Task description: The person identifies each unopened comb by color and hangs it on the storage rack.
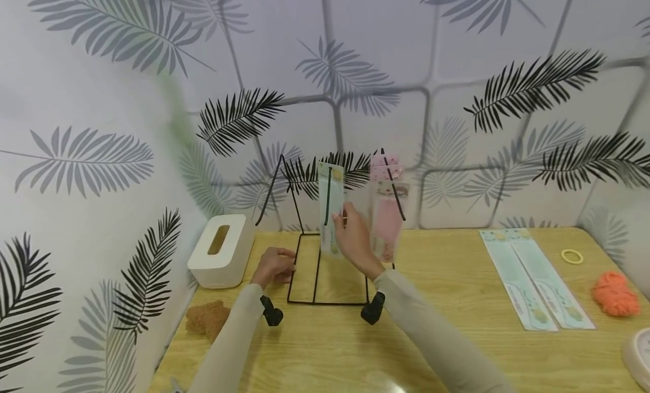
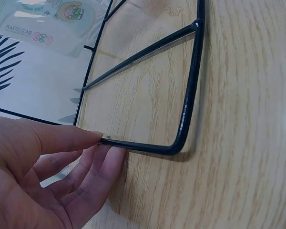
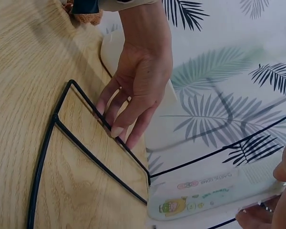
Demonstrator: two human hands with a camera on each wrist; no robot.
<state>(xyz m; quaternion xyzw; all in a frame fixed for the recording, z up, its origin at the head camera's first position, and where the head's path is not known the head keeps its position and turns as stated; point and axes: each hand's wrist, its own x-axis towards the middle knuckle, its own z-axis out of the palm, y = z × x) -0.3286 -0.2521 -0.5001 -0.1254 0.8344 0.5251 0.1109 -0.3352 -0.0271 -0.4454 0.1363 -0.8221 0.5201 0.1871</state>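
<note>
Left hand (image 1: 274, 266): forearm extended forward along the table (image 1: 447, 325), palm low, thumb and fingers (image 2: 93, 164) pinching the left bar of the base of the black wire rack (image 1: 317, 257). The left wrist view shows the thumb on top of the bar and the fingers curled beneath it, just behind the rack's rounded front corner.

Right hand (image 1: 355, 238): raised above the rack's base, forearm angled up from the lower right, fingers pinching the pale green packet (image 1: 331, 207) near its mid-height. The packet is upright against the rack's slanted wires, its lower end close to the base. It is a long, narrow, clear-fronted card with a cartoon figure and the words "PLASTIC COMB" printed near one end.

A pink packet (image 1: 387, 212) of the same form hangs on the rack just right of the right hand.

The rack itself is thin black wire: a rectangular base flat on the table, with a dividing bar, and slanted uprights rising toward the wall.

Left of the rack: a white tissue box (image 1: 222, 250); in front of that, a brown fluffy clump (image 1: 205, 319). Well to the right of the rack: two pale green packets (image 1: 533, 277) lying flat, a yellow ring (image 1: 572, 256), an orange fluffy clump (image 1: 615, 294).
</note>
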